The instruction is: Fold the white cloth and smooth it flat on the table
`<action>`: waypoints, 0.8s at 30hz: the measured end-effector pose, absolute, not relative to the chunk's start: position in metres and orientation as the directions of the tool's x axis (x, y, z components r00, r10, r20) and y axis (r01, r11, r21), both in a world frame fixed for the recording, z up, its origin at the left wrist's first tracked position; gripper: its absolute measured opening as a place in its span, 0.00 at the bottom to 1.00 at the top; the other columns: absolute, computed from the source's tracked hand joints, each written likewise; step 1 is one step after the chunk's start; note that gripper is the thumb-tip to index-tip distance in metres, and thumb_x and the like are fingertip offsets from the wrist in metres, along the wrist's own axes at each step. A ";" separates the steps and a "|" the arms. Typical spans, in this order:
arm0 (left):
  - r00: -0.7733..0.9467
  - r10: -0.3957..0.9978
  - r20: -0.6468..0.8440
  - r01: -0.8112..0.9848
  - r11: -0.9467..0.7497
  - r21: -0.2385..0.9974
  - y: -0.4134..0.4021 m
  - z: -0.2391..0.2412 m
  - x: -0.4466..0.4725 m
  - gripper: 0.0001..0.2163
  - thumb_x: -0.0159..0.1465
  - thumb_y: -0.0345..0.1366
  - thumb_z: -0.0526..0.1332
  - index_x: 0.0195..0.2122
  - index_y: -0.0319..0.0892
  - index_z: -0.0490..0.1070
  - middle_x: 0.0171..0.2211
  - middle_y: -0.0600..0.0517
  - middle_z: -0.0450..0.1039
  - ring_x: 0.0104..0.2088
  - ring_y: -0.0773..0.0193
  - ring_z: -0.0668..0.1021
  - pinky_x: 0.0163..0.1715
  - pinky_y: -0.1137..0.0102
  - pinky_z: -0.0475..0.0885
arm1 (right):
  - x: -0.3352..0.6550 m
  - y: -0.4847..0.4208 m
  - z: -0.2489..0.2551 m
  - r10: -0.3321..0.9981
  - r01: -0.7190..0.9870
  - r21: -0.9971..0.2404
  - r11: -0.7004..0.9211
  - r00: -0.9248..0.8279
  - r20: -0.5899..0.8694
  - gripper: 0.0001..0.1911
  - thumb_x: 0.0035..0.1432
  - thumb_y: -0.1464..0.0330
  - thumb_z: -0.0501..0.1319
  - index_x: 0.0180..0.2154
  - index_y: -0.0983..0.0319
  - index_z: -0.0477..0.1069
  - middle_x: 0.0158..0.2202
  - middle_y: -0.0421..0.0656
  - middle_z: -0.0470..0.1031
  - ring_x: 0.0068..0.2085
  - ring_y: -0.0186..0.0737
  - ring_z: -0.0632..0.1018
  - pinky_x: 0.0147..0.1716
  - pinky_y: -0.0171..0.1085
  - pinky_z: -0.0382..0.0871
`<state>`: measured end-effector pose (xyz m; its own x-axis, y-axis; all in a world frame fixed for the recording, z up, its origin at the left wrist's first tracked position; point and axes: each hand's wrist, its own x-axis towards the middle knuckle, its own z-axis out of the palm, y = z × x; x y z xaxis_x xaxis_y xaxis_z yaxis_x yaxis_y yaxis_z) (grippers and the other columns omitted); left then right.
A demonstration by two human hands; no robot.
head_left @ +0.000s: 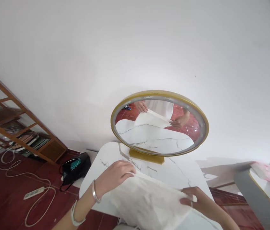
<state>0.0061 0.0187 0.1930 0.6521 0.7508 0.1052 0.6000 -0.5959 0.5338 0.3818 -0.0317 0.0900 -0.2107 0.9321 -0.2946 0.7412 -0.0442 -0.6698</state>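
Observation:
A white cloth (pixel 149 198) is stretched between my two hands above a white, grey-veined tabletop (pixel 108 153). My left hand (pixel 119 174), with a silver bangle and a pale band on the wrist, pinches its upper left corner. At the upper right corner, my right hand (pixel 194 199) grips the edge between thumb and fingers. The cloth hangs down toward me from its taut top edge, and its lower end runs out of view. An oval-looking mirror (pixel 154 134) with a gold frame stands just beyond, reflecting both hands and the cloth.
The mirror's gold base (pixel 146 156) rests near the table's back edge, against a white wall (pixel 89 64). On the left are a wooden shelf (pixel 20 111), a black bag (pixel 76 169) and a power strip (pixel 33 193) with its cord on red tiles. Another piece of furniture (pixel 257 195) stands right.

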 end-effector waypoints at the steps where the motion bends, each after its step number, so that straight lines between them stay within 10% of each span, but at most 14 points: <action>1: 0.631 0.771 0.088 0.616 -0.567 0.547 0.019 0.192 0.000 0.08 0.68 0.36 0.55 0.36 0.45 0.73 0.34 0.54 0.77 0.36 0.64 0.76 0.40 0.71 0.68 | 0.387 -0.030 0.090 0.936 0.736 -0.675 -0.051 -0.201 -0.290 0.19 0.51 0.53 0.62 0.38 0.58 0.78 0.40 0.45 0.79 0.43 0.48 0.78 0.44 0.42 0.74; 12: 0.155 0.985 0.074 0.910 -0.171 0.376 0.026 0.149 -0.032 0.12 0.58 0.25 0.54 0.33 0.49 0.74 0.33 0.56 0.78 0.33 0.61 0.78 0.34 0.70 0.68 | 0.312 0.022 0.101 0.998 0.616 -0.788 -0.007 0.055 0.034 0.15 0.52 0.56 0.59 0.32 0.58 0.78 0.22 0.41 0.77 0.19 0.39 0.73 0.20 0.36 0.68; 17: -0.124 0.937 0.327 0.757 -0.124 0.642 0.059 0.169 -0.033 0.10 0.60 0.31 0.53 0.37 0.47 0.74 0.36 0.54 0.79 0.31 0.64 0.79 0.33 0.71 0.73 | 0.241 0.052 0.154 0.807 0.342 -0.929 0.142 0.504 0.309 0.16 0.57 0.59 0.58 0.39 0.63 0.74 0.29 0.46 0.79 0.33 0.45 0.81 0.30 0.35 0.74; 20: -0.299 0.762 0.575 0.608 -0.312 0.730 0.088 0.198 -0.029 0.09 0.64 0.36 0.54 0.40 0.44 0.73 0.40 0.50 0.78 0.39 0.63 0.79 0.36 0.70 0.76 | 0.211 0.086 0.198 0.433 0.561 -0.696 0.449 0.544 0.718 0.15 0.60 0.62 0.58 0.44 0.64 0.72 0.40 0.51 0.76 0.43 0.46 0.79 0.36 0.39 0.75; 24: -0.338 0.618 0.710 0.571 -0.464 0.677 0.139 0.215 -0.017 0.23 0.67 0.45 0.54 0.61 0.44 0.58 0.64 0.41 0.56 0.60 0.57 0.67 0.56 0.61 0.68 | 0.188 0.143 0.224 0.229 0.831 -0.187 0.524 0.074 0.971 0.26 0.59 0.61 0.61 0.55 0.67 0.65 0.53 0.59 0.67 0.55 0.54 0.71 0.48 0.49 0.72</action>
